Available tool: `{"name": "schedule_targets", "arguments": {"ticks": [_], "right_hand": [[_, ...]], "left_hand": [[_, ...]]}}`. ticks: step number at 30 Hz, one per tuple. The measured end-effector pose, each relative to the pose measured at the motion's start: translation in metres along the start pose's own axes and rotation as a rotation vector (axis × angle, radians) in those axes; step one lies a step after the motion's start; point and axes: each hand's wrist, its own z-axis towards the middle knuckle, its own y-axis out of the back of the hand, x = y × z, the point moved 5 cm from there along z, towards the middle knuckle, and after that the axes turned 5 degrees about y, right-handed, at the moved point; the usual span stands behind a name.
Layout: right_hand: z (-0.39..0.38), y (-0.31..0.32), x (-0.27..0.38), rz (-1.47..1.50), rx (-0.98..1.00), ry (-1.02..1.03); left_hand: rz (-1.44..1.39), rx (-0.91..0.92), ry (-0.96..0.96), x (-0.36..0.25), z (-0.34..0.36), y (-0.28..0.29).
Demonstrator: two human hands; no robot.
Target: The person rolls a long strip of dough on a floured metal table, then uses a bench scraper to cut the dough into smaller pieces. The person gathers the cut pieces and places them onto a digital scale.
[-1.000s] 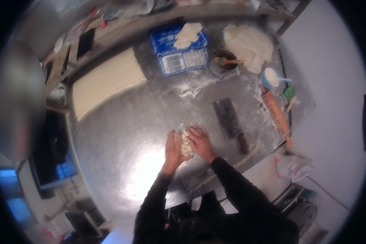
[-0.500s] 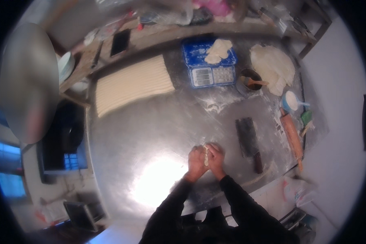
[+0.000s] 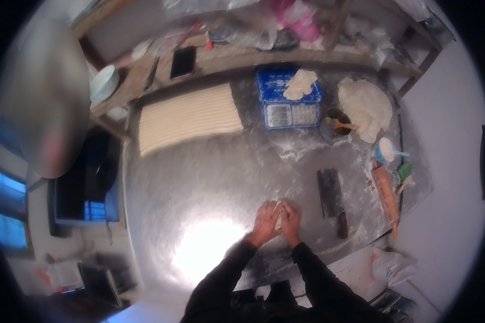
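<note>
On the floured steel tabletop (image 3: 199, 177), both hands (image 3: 277, 223) stay cupped together around a small dough piece (image 3: 278, 212) near the front edge (cleaver (image 3: 331, 196) just right), pressing continues unchanged.

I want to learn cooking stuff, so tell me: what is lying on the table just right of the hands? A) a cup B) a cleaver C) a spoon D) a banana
B: a dark cleaver lies flat on the floury metal table, to the right of both hands, which press a small piece of dough.
</note>
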Motion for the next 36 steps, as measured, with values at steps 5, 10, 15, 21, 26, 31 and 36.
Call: {"name": "schedule_targets", "arguments": {"ticks": [5,10,15,21,26,31,36], "right_hand": [[0.011,-0.001,0.012,-0.258,0.024,0.212],[0.008,-0.014,0.028,-0.540,0.092,0.415],[0.014,-0.022,0.024,-0.578,0.163,0.413],[0.019,-0.024,0.029,-0.584,0.243,0.314],[0.022,-0.023,0.028,-0.579,0.230,0.329],[0.024,-0.020,0.031,-0.577,0.289,0.266],[0.021,-0.025,0.020,-0.593,0.344,0.283]], "left_hand": [[-0.106,0.096,-0.057,0.016,0.005,0.001],[0.068,-0.053,-0.014,0.101,0.073,0.079],[0.365,-0.202,0.086,0.188,0.196,0.145],[0.538,-0.198,0.122,0.258,0.270,0.144],[0.544,-0.187,0.079,0.276,0.293,0.150],[0.438,-0.032,-0.249,0.230,0.305,0.145],[0.816,0.052,-0.412,0.260,0.318,0.111]]}}
